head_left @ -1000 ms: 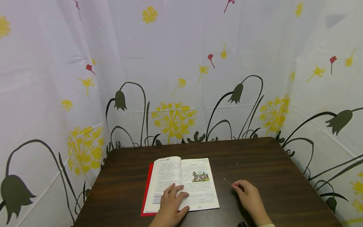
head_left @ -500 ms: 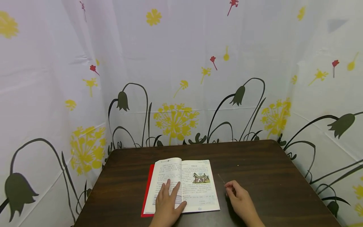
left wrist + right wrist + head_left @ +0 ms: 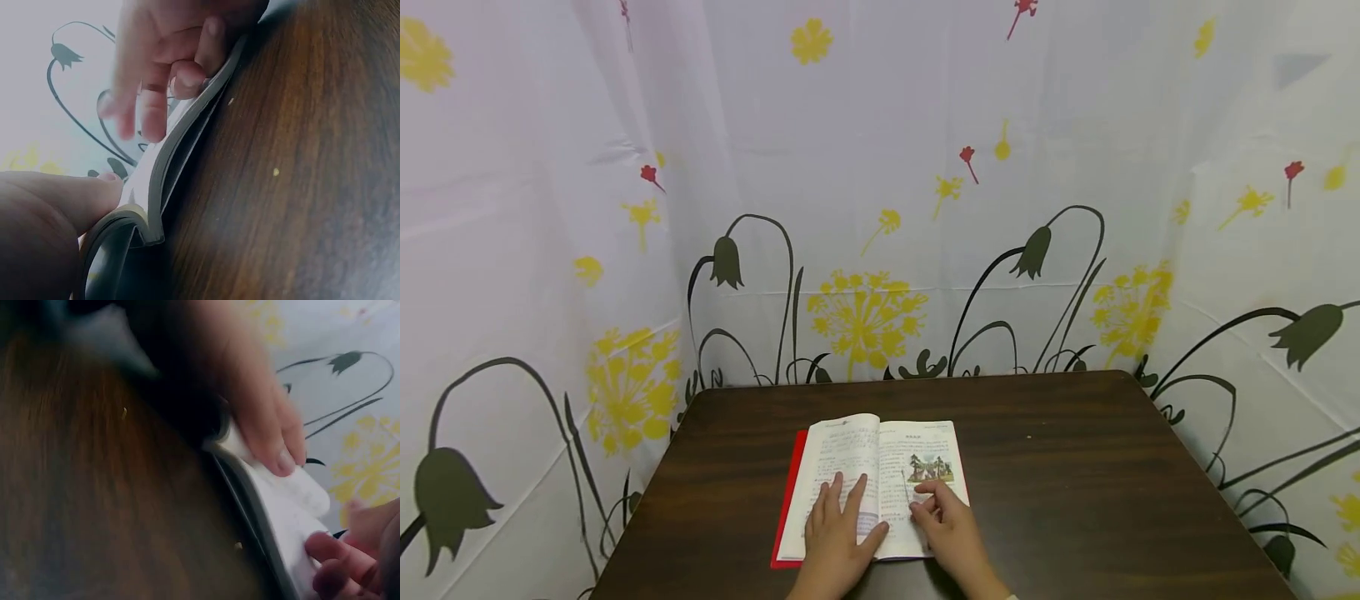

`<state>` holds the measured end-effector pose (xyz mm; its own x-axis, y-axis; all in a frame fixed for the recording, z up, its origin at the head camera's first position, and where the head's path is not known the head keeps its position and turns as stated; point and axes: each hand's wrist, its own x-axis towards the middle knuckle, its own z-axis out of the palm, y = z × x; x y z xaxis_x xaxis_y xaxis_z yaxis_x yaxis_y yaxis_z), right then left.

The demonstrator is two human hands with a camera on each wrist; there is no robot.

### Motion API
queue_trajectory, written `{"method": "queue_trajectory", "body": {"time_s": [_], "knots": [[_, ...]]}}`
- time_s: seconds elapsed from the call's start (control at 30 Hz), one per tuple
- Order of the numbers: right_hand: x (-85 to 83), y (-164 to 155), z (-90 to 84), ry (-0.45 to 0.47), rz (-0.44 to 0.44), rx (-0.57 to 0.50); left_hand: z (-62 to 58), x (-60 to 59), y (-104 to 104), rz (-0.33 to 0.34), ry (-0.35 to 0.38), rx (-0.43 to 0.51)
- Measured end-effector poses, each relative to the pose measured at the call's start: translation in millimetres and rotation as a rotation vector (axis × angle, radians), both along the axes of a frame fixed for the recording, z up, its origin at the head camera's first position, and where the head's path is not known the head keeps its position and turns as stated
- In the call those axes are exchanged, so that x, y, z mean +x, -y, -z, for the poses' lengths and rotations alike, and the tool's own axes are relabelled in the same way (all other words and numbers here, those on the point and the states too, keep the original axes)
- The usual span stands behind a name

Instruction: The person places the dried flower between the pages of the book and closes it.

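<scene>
Dark wood table [image 3: 1075, 500]: open book [image 3: 850, 467] at centre. Left hand [image 3: 838, 533] flat on left page, fingers spread; right hand [image 3: 947, 525] pinching thin stick [image 3: 905, 486] over right page.

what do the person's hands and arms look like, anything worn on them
Both hands are bare: no gloves, rings or watch show on the left hand or right hand. A sliver of pale sleeve cuff shows at the right wrist; the left forearm is out of frame.

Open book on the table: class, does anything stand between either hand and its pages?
Nothing visible does. The left hand lies flat on the left page of the book, and the right hand rests on the right page, pinching a thin stick. The table around the book shows only tiny crumbs.
</scene>
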<state>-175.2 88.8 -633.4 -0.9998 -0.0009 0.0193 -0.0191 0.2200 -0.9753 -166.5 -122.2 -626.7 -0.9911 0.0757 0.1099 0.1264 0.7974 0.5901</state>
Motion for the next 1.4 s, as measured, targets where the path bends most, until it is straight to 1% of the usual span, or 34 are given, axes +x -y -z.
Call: {"method": "queue_trajectory", "body": {"time_s": [0.1, 0.17, 0.27, 0.33, 0.4, 0.5, 0.6, 0.7, 0.77, 0.83, 0.93, 1.0, 1.07, 1.17, 1.23, 1.33, 1.4], "knots": [[-0.5, -5.6, -1.6, 0.036, -0.009, -0.010, -0.8, -2.0, -0.7, -0.027, -0.009, -0.002], [0.6, -9.8, -2.5, 0.041, -0.039, 0.002, 0.6, -4.9, 2.6, -0.083, -0.022, -0.008], [1.8, -10.0, -2.6, -0.003, -0.084, 0.117, -0.7, -9.1, 14.6, -0.214, -0.009, -0.045], [2.1, -8.4, -1.9, -0.050, -0.105, 0.201, -2.0, -11.1, 24.0, -0.309, 0.017, -0.069], [2.6, -6.6, -2.0, -0.089, -0.114, 0.271, -4.7, -11.0, 32.0, -0.383, 0.047, -0.096], [3.0, -5.0, -3.0, -0.129, -0.132, 0.354, -7.1, -11.2, 39.3, -0.459, 0.064, -0.114], [3.7, -3.3, -5.5, -0.142, -0.183, 0.424, -8.9, -12.7, 43.4, -0.498, 0.073, -0.112], [5.2, -2.4, -8.3, -0.132, -0.230, 0.466, -10.4, -16.2, 45.6, -0.516, 0.080, -0.070], [6.1, -2.7, -9.3, -0.119, -0.237, 0.451, -11.8, -18.2, 46.4, -0.516, 0.091, -0.029], [6.2, -3.9, -10.1, -0.100, -0.232, 0.386, -13.5, -19.6, 47.1, -0.521, 0.116, 0.018], [4.4, -5.6, -8.1, -0.076, -0.192, 0.257, -15.7, -19.8, 47.4, -0.521, 0.167, 0.090], [2.1, -5.9, -5.1, -0.068, -0.175, 0.197, -16.8, -19.6, 47.2, -0.514, 0.188, 0.131], [-0.2, -5.8, -1.4, -0.070, -0.163, 0.169, -17.3, -19.5, 46.2, -0.490, 0.201, 0.164], [-2.6, -5.8, 2.4, -0.079, -0.164, 0.148, -19.5, -19.5, 44.6, -0.455, 0.209, 0.214], [-3.4, -6.3, 3.1, -0.071, -0.169, 0.116, -20.3, -19.8, 44.1, -0.443, 0.215, 0.262], [-4.1, -7.0, 3.1, -0.043, -0.185, 0.060, -22.6, -19.7, 44.1, -0.435, 0.218, 0.371], [-4.2, -7.3, 2.9, -0.021, -0.205, 0.025, -23.3, -19.3, 44.7, -0.415, 0.210, 0.445]]}}
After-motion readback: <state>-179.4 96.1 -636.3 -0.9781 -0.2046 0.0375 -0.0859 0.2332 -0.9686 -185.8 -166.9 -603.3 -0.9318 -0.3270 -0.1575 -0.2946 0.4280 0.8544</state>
